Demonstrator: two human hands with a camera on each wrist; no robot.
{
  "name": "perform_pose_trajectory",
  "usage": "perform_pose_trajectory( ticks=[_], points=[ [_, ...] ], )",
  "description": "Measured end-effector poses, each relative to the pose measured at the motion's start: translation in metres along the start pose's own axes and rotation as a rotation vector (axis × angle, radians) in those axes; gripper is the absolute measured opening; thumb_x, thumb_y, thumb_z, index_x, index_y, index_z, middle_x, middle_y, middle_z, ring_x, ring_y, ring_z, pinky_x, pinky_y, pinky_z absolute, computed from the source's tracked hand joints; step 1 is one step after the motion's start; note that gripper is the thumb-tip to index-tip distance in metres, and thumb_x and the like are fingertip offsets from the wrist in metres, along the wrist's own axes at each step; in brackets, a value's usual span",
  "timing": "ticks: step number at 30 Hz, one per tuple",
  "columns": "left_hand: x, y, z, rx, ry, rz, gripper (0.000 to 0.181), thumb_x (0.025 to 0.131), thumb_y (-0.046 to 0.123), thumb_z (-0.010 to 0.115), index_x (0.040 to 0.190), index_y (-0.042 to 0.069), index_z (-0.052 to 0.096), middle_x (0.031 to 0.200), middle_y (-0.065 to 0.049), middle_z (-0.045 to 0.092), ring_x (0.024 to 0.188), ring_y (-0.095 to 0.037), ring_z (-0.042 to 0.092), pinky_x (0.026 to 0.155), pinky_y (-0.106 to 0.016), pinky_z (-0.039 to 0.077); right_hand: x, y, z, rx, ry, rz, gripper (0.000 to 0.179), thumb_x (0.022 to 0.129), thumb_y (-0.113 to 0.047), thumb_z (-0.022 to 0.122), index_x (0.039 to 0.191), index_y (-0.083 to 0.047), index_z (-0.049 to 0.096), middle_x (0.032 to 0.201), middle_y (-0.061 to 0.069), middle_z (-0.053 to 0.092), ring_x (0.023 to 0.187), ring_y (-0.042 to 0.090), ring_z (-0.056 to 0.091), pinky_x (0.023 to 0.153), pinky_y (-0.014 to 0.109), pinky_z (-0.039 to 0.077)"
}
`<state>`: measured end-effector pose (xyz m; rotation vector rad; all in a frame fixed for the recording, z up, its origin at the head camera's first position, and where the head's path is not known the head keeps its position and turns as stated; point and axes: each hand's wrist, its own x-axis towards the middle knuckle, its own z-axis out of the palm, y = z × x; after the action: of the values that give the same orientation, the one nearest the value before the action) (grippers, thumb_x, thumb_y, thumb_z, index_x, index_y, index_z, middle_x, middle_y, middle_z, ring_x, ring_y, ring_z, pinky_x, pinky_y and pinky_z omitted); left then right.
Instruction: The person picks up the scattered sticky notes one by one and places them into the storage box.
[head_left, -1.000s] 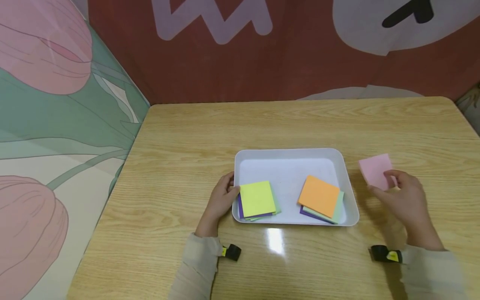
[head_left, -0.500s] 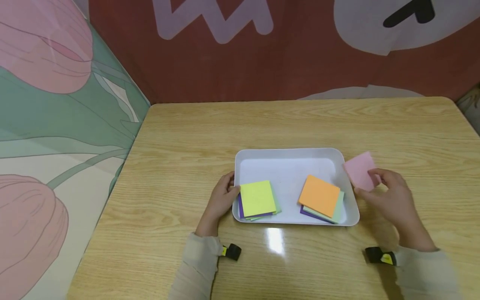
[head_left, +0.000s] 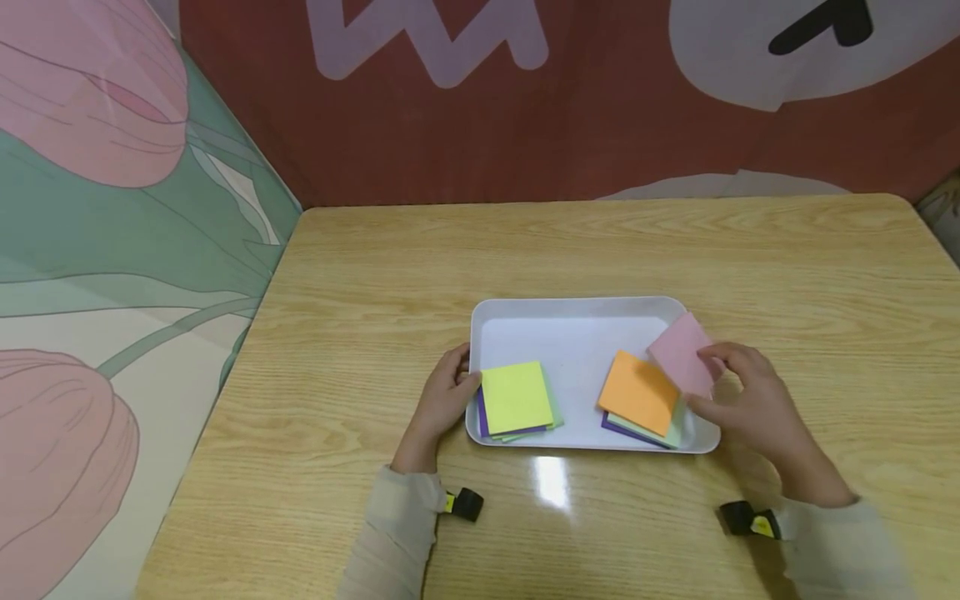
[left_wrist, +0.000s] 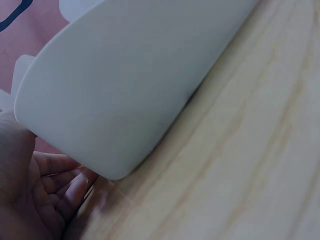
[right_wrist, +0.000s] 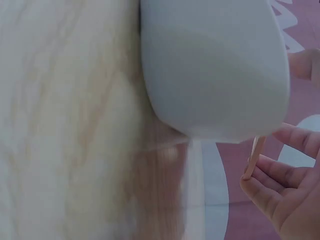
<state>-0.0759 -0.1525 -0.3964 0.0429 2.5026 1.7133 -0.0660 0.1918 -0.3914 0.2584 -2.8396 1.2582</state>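
Between the thumb and fingers of my right hand (head_left: pixel 761 408) is a pink sticky-note pad (head_left: pixel 678 354), pinched by its right side over the right end of the white tray (head_left: pixel 555 342). It overlaps the corner of an orange pad (head_left: pixel 636 393) in the head view. The orange pad tops a small stack with light green and purple ones. In the right wrist view the pad (right_wrist: pixel 255 157) shows edge-on at the fingers. My left hand (head_left: pixel 441 400) holds the tray's left wall, thumb at the rim. Close to that hand, a yellow pad (head_left: pixel 516 398) tops another stack with green and purple.
The tray lies on a wood-grain table (head_left: pixel 360 275). A red patterned wall (head_left: pixel 585 125) rises behind its far edge, and a flower-printed panel (head_left: pixel 75 292) stands along the left. Black wrist cameras (head_left: pixel 467 504) sit at both cuffs.
My right hand has moved left with the pink pad, from the table beside the tray to over its right end. The left hand and the tray have stayed in place.
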Motion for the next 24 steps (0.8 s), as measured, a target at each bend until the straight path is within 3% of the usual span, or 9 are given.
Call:
perform_pose_trajectory(
  ticks=[10,15,22,24],
  points=[
    [0.0,-0.001,0.0,0.0,-0.003,-0.001,0.044,0.08,-0.002,0.046,0.123,-0.01,0.038,0.108,-0.024,0.046,0.091,-0.03,0.05,0.079,-0.037,0.042,0.0,-0.005,0.009,-0.065,-0.033,-0.091,0.056,0.059,-0.008,0.075,0.106,0.005,0.05,0.116,0.025,0.039,0.106,0.043,0.028,0.08,0.06,0.024],
    [0.001,-0.004,0.0,-0.003,-0.011,-0.003,0.045,0.08,0.0,0.047,0.123,-0.009,0.038,0.107,-0.022,0.047,0.09,-0.029,0.05,0.078,-0.037,0.043,0.0,-0.008,0.011,-0.095,-0.061,-0.072,0.057,0.059,-0.011,0.076,0.107,0.004,0.05,0.12,0.025,0.036,0.109,0.043,0.027,0.08,0.061,0.025],
    [0.013,-0.036,0.003,0.001,-0.005,-0.006,0.046,0.081,0.007,0.049,0.125,-0.002,0.04,0.108,-0.013,0.048,0.09,-0.021,0.051,0.077,-0.029,0.043,0.001,-0.012,0.013,-0.128,-0.077,-0.064,0.06,0.058,-0.014,0.077,0.108,0.004,0.05,0.121,0.025,0.035,0.11,0.043,0.027,0.082,0.06,0.026],
    [0.014,-0.038,0.003,0.002,-0.003,-0.014,0.046,0.08,0.008,0.049,0.125,0.0,0.04,0.107,-0.011,0.048,0.09,-0.02,0.051,0.077,-0.029,0.043,0.001,-0.013,0.015,-0.136,-0.072,-0.073,0.06,0.058,-0.014,0.078,0.108,0.004,0.05,0.121,0.025,0.036,0.109,0.042,0.028,0.083,0.059,0.026]
  ],
)
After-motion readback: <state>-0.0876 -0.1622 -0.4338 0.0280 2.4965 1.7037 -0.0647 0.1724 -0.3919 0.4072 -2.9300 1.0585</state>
